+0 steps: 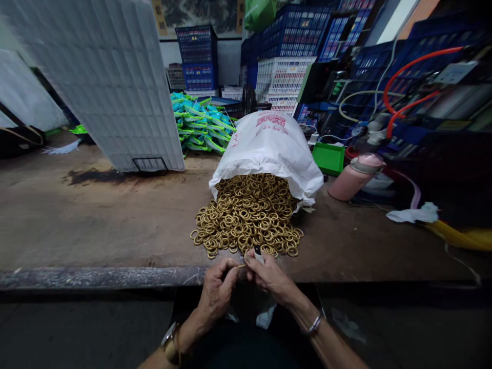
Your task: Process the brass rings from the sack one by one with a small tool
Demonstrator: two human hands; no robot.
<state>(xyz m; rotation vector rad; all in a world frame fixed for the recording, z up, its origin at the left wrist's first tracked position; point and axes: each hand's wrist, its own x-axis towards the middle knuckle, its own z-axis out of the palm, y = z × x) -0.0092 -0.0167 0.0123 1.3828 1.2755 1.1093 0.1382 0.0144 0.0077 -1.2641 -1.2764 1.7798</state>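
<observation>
At the table's front edge, my left hand [218, 287] is closed, with a thin brass-coloured ring [241, 266] pinched edge-on between thumb and finger. Close beside it, my right hand [269, 277] is closed around a small flat tool [259, 255] with a black end and a pale body; its exact kind cannot be made out. The right fingertips come up against the ring or very near it. Just beyond both hands lies a heap of brass-coloured rings [246, 220], spilling from the mouth of a white woven sack [265, 143] with red print.
Left on the brown table [96, 220] stands a tall white ribbed panel [142, 92]. Behind are bundled green and blue packets [203, 123] and stacked blue crates [200, 56]. To the right are a pink cylinder [355, 177] with red hoses and a green tray [328, 159].
</observation>
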